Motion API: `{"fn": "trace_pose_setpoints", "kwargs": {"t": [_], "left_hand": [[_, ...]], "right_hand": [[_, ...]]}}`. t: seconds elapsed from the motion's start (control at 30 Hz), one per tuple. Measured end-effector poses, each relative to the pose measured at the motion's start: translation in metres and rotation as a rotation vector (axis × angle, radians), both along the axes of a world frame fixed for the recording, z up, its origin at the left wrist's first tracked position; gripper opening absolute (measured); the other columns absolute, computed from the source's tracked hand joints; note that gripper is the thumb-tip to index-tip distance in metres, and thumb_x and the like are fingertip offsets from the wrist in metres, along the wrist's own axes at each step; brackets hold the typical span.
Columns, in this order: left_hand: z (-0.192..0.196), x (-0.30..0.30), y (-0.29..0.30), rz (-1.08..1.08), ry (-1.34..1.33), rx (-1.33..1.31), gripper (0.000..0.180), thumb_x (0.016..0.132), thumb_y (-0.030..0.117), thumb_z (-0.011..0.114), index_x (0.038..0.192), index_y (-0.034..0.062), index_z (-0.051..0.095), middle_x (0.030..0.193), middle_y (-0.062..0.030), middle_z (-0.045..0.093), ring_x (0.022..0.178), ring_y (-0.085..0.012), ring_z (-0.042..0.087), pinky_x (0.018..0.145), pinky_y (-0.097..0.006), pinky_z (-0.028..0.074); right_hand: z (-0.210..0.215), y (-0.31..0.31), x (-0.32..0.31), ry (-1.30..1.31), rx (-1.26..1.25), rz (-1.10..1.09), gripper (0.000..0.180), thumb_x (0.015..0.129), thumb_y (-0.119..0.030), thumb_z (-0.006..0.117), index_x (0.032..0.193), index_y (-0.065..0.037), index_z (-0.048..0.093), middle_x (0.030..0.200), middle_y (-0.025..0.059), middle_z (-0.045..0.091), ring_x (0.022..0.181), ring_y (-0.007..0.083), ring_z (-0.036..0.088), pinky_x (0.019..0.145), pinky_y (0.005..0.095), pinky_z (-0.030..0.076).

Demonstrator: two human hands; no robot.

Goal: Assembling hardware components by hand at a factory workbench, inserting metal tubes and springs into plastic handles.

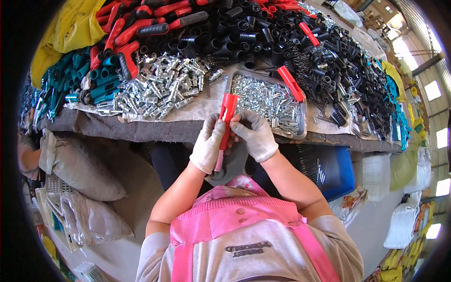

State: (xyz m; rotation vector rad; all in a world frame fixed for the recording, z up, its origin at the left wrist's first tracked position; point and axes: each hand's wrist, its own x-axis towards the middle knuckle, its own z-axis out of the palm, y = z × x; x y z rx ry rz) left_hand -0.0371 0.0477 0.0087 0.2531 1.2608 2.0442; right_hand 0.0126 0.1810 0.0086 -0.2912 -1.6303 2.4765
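A red plastic tube point(229, 104) with a slot in its side stands nearly upright at the table's front edge. My left hand point(206, 143), in a white and grey work glove, is wrapped round its lower part. Gloved likewise, my right hand point(256, 137) pinches at the tube's right side; whatever its fingertips hold is hidden. Below the left hand a narrow pale pink piece point(219, 160) shows; whether it joins the tube, I cannot tell. Just behind the right hand lies a clear tray point(304, 120) of small metal parts, with another red tube point(291, 83) across its right side.
Silver metal fittings point(164, 87) are heaped left of the tray. Beyond lie black plastic sleeves point(235, 40), red handles point(136, 30) and teal parts point(101, 82). Black springs point(307, 70) are piled to the right. A blue bin point(340, 171) stands below the table edge; sacks point(84, 164) are at left.
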Motion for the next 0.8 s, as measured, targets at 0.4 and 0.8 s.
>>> {"fn": "trace_pose_setpoints", "kwargs": {"t": [0.4, 0.8], "left_hand": [[-0.005, -0.012, -0.005, 0.186, -0.148, 0.002, 0.028, 0.09, 0.031, 0.05, 0.106, 0.0083, 0.048, 0.078, -0.0024, 0.052, 0.059, -0.0123, 0.051, 0.047, -0.025, 0.042], [-0.012, -0.012, -0.018, 0.04, -0.399, 0.247, 0.032, 0.092, 0.033, 0.041, 0.105, 0.0048, 0.048, 0.08, -0.005, 0.052, 0.059, -0.0126, 0.047, 0.048, -0.025, 0.039]], "right_hand": [[0.014, 0.067, -0.037, 0.072, 1.678, -0.347, 0.016, 0.077, -0.017, 0.061, 0.09, -0.008, 0.062, 0.089, 0.0118, 0.06, 0.08, 0.0293, 0.06, 0.071, 0.0363, 0.05], [-0.004, 0.078, -0.04, 0.0, 1.781, -0.218, 0.014, 0.08, -0.024, 0.058, 0.087, -0.013, 0.063, 0.092, 0.0066, 0.06, 0.091, 0.0252, 0.057, 0.073, 0.0368, 0.049]]}}
